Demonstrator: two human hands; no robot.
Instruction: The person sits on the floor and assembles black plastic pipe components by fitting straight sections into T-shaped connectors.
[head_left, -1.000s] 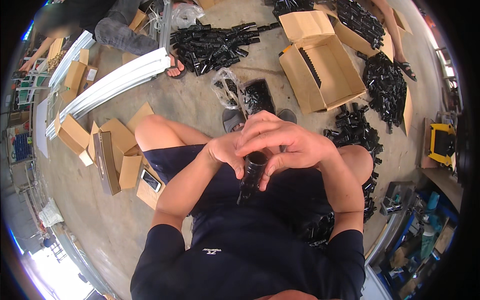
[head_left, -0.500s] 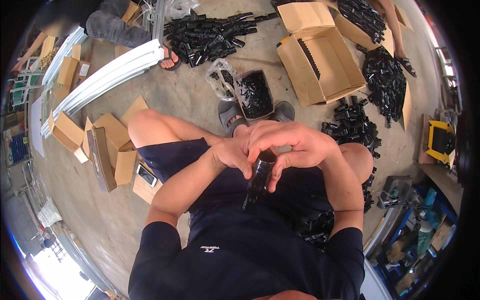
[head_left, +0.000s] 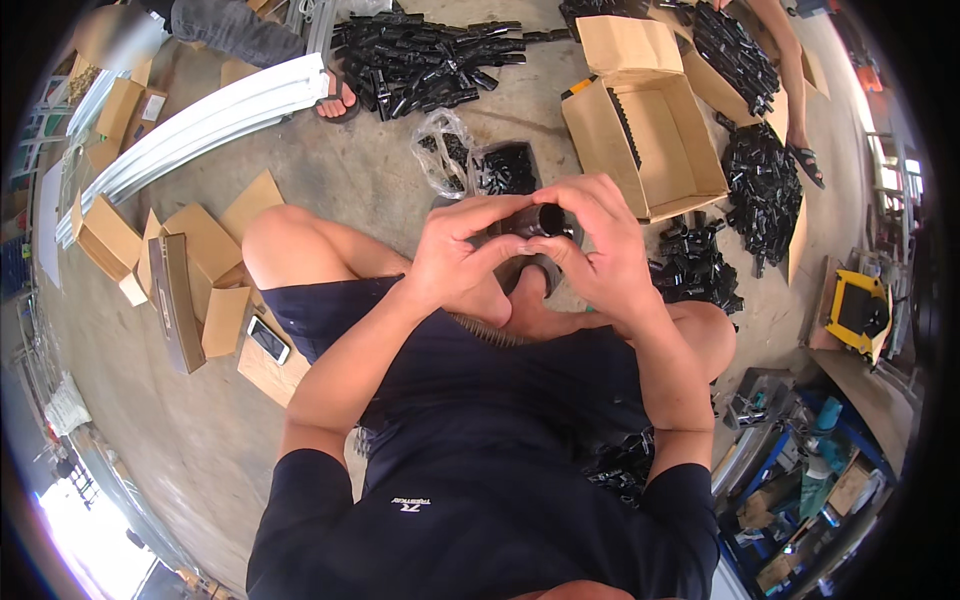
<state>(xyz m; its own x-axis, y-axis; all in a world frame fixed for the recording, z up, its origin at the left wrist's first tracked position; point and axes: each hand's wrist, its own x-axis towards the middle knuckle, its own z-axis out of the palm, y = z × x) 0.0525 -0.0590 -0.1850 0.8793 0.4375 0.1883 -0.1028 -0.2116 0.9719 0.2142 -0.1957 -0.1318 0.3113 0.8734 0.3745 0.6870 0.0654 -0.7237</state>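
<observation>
Black tube (head_left: pixel 520 222) is sitting between my left hand (head_left: pixel 452 250) and my right hand (head_left: pixel 608 248), its open end showing on the right one's side. I am clamping it from both sides, my thumbs nearly meeting along its near edge. Just beyond my grip, small black parts (head_left: pixel 505 168) are lying beside a clear bag (head_left: pixel 432 158); an open cardboard box (head_left: pixel 680 135) is standing farther right.

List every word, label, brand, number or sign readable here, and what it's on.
Dark shirt: small white logo with lettering; its wording is left out here.
Cardboard box at upper left: pale label, too small to read.
Black tube held by left hand and right hand: no lettering discernible.
</observation>
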